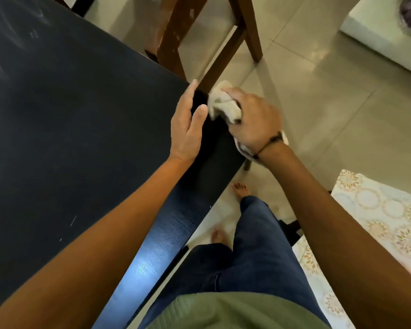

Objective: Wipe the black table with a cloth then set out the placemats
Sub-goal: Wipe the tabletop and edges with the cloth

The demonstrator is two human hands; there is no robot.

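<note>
The black table point(69, 129) fills the left of the head view, and its near corner lies under my hands. My right hand point(254, 119) grips a crumpled beige cloth point(223, 104) and presses it on the table's right edge at that corner. My left hand point(186, 122) rests flat on the tabletop just left of the cloth, fingers straight and thumb beside the cloth. A placemat point(384, 210) with a pale floral lace pattern lies at the right, partly hidden behind my right forearm.
A brown wooden chair point(176, 43) stands on the tiled floor just beyond the table's corner. A white piece of furniture point(377, 41) is at the top right. My legs in jeans and my bare feet point(241, 189) stand close to the table's edge.
</note>
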